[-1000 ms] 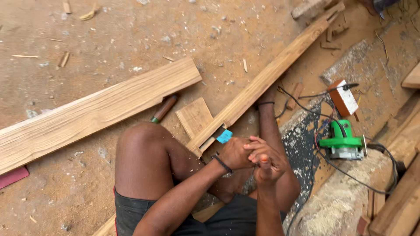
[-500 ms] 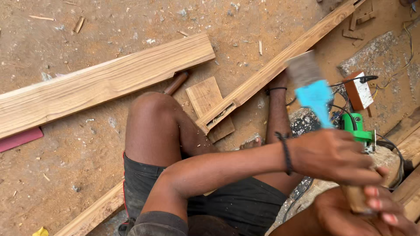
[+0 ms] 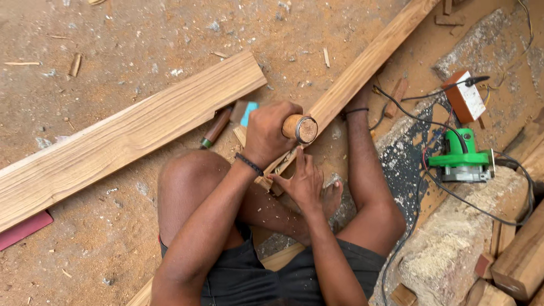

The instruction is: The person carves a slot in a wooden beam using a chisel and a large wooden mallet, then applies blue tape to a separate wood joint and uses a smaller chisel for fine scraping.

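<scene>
Left hand [image 3: 269, 133] clamped on round wooden mallet handle [image 3: 298, 128], above the long pale timber batten [image 3: 362, 65].
Right hand [image 3: 303, 181], fingers apart, steadies the batten's near end; cut looks unfinished.

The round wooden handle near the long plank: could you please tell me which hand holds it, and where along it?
The left hand is closed around the wooden handle just behind its cut end. The right hand lies open beside the long plank, holding nothing visible.

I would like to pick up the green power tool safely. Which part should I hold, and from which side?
Probably grip the green power tool by its raised green body, coming down from above. It lies flat on the stone block with its top bare, while black cables run off its left and right sides, so a sideways reach may snag them.
</scene>
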